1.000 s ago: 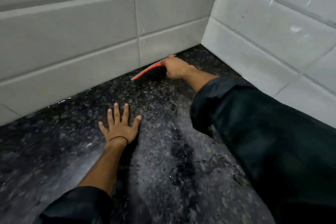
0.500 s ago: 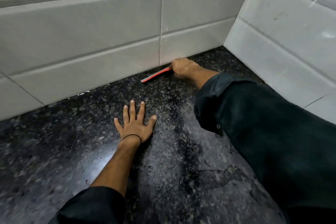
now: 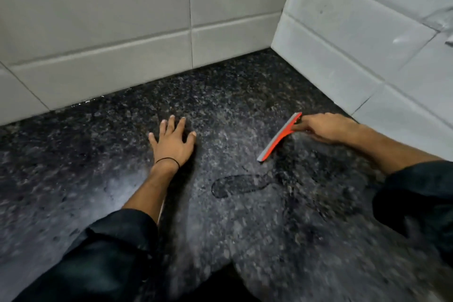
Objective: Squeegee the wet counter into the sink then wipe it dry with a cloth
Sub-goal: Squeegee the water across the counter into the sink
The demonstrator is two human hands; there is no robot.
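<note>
- Nearest my camera, two dark sleeves (image 3: 115,247) frame the speckled black granite counter (image 3: 257,240), its surface blurred along the lower edge.
- A shallow elongated puddle of water (image 3: 235,186) sits on the stone between the arms, just below the tool's lower end.
- My left hand (image 3: 172,144) lies flat on the granite, fingers spread and holding nothing, a thin black band (image 3: 168,160) round the wrist.
- My right hand (image 3: 323,127) grips the orange squeegee with its grey rubber blade (image 3: 279,137); the blade slants across the counter, near the right-hand wall.
- Beyond, pale rectangular wall tiles (image 3: 110,32) meet in a corner.
</note>
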